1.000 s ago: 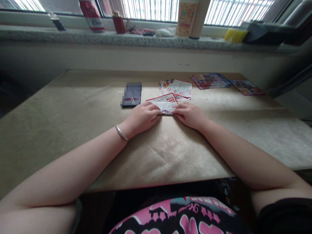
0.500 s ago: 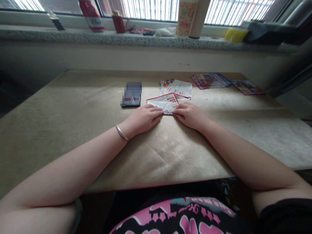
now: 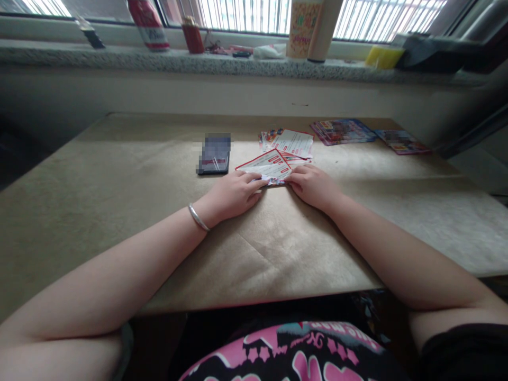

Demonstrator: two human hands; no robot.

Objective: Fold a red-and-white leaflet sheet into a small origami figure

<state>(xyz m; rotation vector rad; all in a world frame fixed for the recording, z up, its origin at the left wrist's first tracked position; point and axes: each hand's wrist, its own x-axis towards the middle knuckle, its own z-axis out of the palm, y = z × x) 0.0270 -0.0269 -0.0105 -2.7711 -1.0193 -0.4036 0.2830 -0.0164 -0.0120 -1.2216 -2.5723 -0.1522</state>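
Observation:
A printed paper sheet [image 3: 273,165], white with a red border, lies at a slant on the table between my hands. Its near edge is folded over, showing a strip of coloured print. My left hand [image 3: 238,194] presses the left end of that fold with its fingers, and a silver bangle circles the wrist. At the fold's right end, my right hand [image 3: 313,185] pinches the paper between thumb and fingers. Just behind the sheet is a loose stack of similar printed sheets [image 3: 296,142].
A dark smartphone [image 3: 215,153] lies left of the paper. Colourful booklets [image 3: 343,131] and another one [image 3: 402,142] rest at the table's back right. The window sill [image 3: 230,62] above carries a red can [image 3: 148,26], a patterned cup [image 3: 302,32] and a yellow object [image 3: 384,57].
The sheet has turned slightly, its left corner shifting left and its right side tilting down. My right hand has slid a little to the right along the fold; my left hand barely moved.

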